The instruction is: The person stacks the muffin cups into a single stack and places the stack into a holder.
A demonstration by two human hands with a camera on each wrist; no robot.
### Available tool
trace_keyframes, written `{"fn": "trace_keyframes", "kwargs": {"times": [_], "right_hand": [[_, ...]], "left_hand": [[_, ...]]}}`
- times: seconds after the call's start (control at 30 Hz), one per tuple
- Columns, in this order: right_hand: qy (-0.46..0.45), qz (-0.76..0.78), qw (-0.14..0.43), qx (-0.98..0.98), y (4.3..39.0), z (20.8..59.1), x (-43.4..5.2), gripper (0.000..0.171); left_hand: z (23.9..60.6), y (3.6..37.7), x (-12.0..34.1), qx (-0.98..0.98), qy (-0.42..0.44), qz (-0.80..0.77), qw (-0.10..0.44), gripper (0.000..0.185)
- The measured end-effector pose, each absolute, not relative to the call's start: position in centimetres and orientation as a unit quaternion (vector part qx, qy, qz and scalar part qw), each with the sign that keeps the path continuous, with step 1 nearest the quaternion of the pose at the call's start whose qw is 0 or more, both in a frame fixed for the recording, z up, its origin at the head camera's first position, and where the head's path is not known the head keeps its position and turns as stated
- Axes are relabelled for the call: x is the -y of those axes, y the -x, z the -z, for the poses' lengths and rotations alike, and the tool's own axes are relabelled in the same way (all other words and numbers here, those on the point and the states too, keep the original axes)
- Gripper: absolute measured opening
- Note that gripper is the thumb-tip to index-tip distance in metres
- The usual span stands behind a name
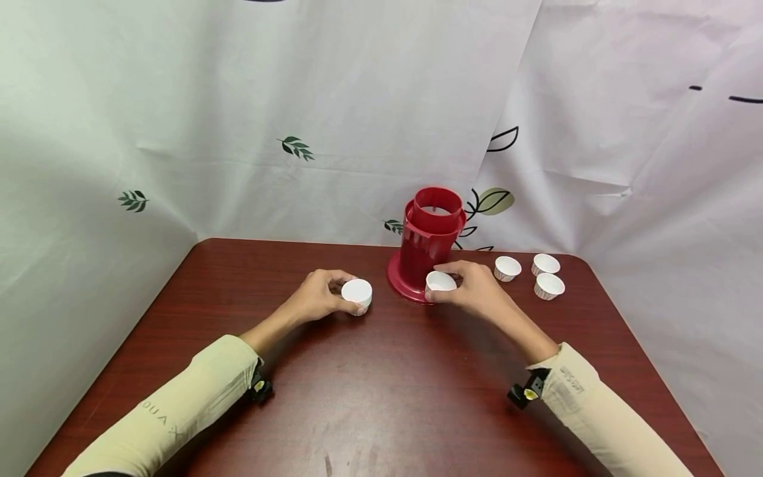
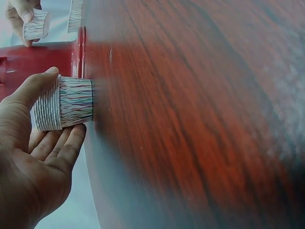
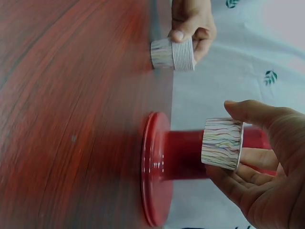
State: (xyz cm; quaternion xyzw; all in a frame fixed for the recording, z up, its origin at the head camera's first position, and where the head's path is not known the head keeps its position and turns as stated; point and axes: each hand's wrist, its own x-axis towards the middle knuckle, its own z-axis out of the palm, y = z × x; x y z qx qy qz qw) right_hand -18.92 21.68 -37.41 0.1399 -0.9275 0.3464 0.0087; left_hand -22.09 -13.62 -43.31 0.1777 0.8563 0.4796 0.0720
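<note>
My left hand (image 1: 318, 296) grips one paper cup (image 1: 357, 295) mid-table; my right hand (image 1: 471, 286) pinches another cup (image 1: 440, 285) against the red holder (image 1: 430, 242). Three cups (image 1: 532, 273) wait near the far right corner, so I judge most handling remains.

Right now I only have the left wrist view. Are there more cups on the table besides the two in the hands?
Observer: Yes. In the head view, three loose cups stand to the right of the holder, beyond the right hand.
Operator: Is the right hand's cup set down?
Observer: No. The right wrist view shows its cup held off the table, clear of the holder's base and beside its column.
Operator: Is the holder's top open?
Observer: Yes. The head view shows an open ring at the top.
</note>
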Motion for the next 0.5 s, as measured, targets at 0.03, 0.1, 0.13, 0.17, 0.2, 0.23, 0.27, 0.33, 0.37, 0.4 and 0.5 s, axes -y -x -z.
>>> {"fn": "trace_keyframes", "kwargs": {"times": [0.03,0.1,0.13,0.17,0.2,0.23,0.27,0.33,0.37,0.4,0.5], "right_hand": [[-0.143,-0.350,0.006,0.926,18.9,37.4,-21.4,0.062],[-0.149,-0.353,0.003,0.924,18.9,37.5,-20.9,0.063],[-0.152,-0.353,0.002,0.923,18.9,37.5,-20.6,0.063],[-0.155,-0.354,0.000,0.922,18.9,37.5,-20.3,0.064],[-0.159,-0.352,-0.002,0.922,19.0,37.6,-20.1,0.064],[-0.162,-0.351,-0.004,0.922,19.0,37.7,-19.8,0.064],[-0.166,-0.351,-0.005,0.922,19.0,37.7,-19.5,0.063],[-0.173,-0.351,-0.009,0.920,19.1,37.8,-19.0,0.063],[-0.177,-0.351,-0.010,0.919,19.1,37.8,-18.7,0.063],[-0.181,-0.351,-0.009,0.919,19.2,37.8,-18.5,0.063],[-0.188,-0.353,-0.009,0.917,19.3,37.7,-17.8,0.062]], "left_hand": [[43.3,22.1,13.6,-0.856,-0.178,-0.480,0.072,0.053],[43.3,22.1,13.6,-0.856,-0.178,-0.481,0.071,0.053],[43.3,22.1,13.6,-0.855,-0.177,-0.482,0.071,0.053],[43.3,22.0,13.6,-0.855,-0.176,-0.483,0.071,0.053],[43.2,22.0,13.6,-0.855,-0.177,-0.482,0.071,0.053],[43.2,22.0,13.6,-0.855,-0.176,-0.483,0.072,0.052],[43.2,22.0,13.6,-0.855,-0.176,-0.483,0.072,0.052],[43.3,22.0,13.5,-0.854,-0.175,-0.484,0.073,0.052],[43.3,22.0,13.6,-0.855,-0.175,-0.483,0.074,0.052],[43.3,22.0,13.6,-0.855,-0.176,-0.483,0.074,0.052],[43.4,22.1,13.6,-0.856,-0.177,-0.481,0.074,0.053]]}}
